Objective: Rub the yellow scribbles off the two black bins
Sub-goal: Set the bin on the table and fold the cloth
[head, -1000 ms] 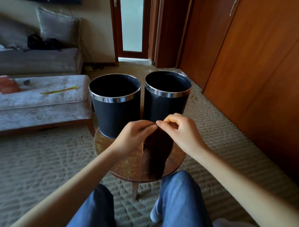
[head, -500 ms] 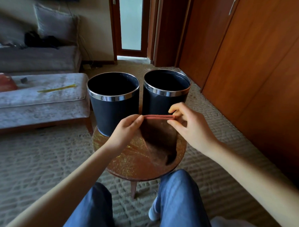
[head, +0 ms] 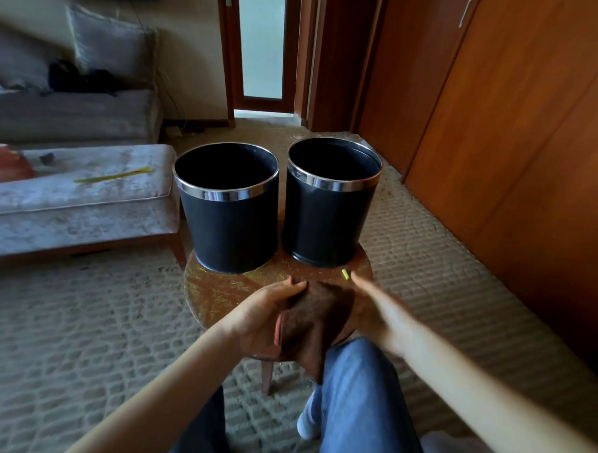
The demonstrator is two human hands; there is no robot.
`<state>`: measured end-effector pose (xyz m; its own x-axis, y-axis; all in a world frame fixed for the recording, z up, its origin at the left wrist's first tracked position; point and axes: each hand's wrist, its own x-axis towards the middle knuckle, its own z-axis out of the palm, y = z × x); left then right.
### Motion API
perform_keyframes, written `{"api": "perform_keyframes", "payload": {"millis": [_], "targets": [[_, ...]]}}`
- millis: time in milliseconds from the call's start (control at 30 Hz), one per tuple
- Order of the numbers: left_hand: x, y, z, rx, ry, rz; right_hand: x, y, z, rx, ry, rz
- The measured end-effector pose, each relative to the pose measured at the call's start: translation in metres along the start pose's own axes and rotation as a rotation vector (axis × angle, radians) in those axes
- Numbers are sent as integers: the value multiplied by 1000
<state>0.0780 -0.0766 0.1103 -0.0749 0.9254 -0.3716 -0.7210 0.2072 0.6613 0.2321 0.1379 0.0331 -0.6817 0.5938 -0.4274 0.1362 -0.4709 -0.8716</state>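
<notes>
From the head camera, two black bins stood upright just beside each other along the far edge of a round glittery side table (head: 218,291). The left bin (head: 230,222) was at the far-left edge and the right bin (head: 328,221) at the far-right edge, each with a chrome band round its open rim. The sides facing the camera showed plain black. Over the near edge, the left hand (head: 270,309) gripped a folded brown cloth (head: 315,321), thumb on top and fingers curled beneath, with its lower end hanging past the table toward the blue-jeaned knees. The right hand (head: 373,305) was blurred beside the cloth, fingers stretched forward; whether it touched the cloth could not be told. A small yellow-green bit (head: 344,274) lay on the tabletop just ahead of those fingertips, near the right bin's base. A grey upholstered bench (head: 77,201) stood to the left on the carpet
</notes>
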Motion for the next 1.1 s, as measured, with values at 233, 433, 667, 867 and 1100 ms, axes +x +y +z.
{"api": "perform_keyframes", "payload": {"millis": [233, 433, 667, 867, 1100], "targets": [[-5, -10, -9, -48, 134, -85, -86, 25, 73, 235, -120, 265], [-1, -12, -34, -14, 149, -118, -85, 7, 75, 15, -118, 144], [-28, 24, -3, 292, -51, 170, -102, -36, 78, 43, -186, -108], [-60, 51, 28, 1009, 22, 682, -123, -70, 79, -105, -342, -384], [-39, 37, -5, 1029, 193, 644, -122, -56, 74, -593, -120, -702]]}}
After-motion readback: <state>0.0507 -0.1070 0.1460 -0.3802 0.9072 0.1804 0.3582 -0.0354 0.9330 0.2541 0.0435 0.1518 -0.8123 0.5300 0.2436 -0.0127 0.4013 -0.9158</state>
